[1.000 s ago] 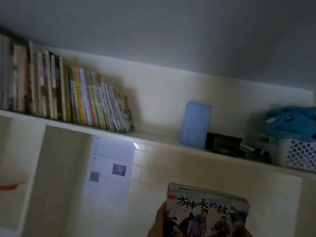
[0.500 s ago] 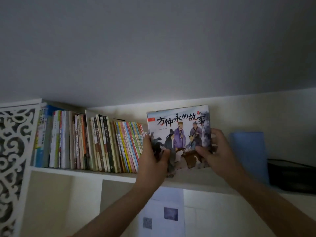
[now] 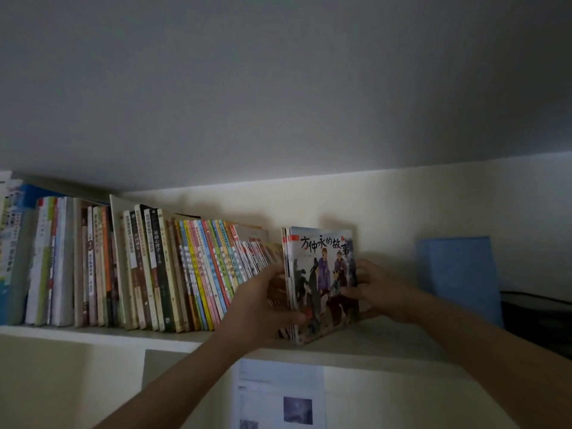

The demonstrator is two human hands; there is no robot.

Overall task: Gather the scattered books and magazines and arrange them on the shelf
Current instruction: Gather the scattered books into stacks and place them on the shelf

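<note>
A thin stack of picture books (image 3: 323,280), the front cover showing painted figures and Chinese characters, stands on its lower edge on the high white shelf (image 3: 154,337). My left hand (image 3: 263,305) grips the stack's left edge and my right hand (image 3: 380,289) holds its right edge. The stack stands just right of a long row of upright books (image 3: 173,274), whose right end leans toward it. The lower left of the stack is hidden behind my left hand.
A light blue box (image 3: 458,277) stands on the shelf to the right, with a dark device (image 3: 538,320) beyond it. A printed sheet (image 3: 278,397) is stuck on the wall under the shelf. The ceiling is close above.
The stack rose from below the shelf to shelf height, then turned from facing me to stand angled on the shelf beside the leaning row. Both hands stayed on it.
</note>
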